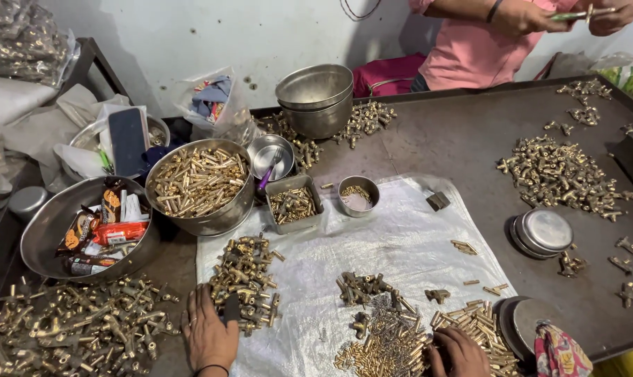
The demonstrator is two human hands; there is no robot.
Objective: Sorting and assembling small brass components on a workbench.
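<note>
- Your left hand [208,334] is bare: no glove, no ring that shows.
- A thin dark band circles your left wrist, right at the bottom edge of the view.
- Your right hand [458,352] is bare too, with no glove on it.
- No sleeve reaches either wrist; both forearms are cut off by the frame.
- Your fingernails are short and unpainted.

Left hand [208,335] beside fittings pile [245,279]; right hand [459,352] on tubes [473,324]

Our left hand [208,335] rests by a brass fittings pile [245,279]; our right hand [459,352] touches brass pins [473,324] on the desk [456,132].
</note>
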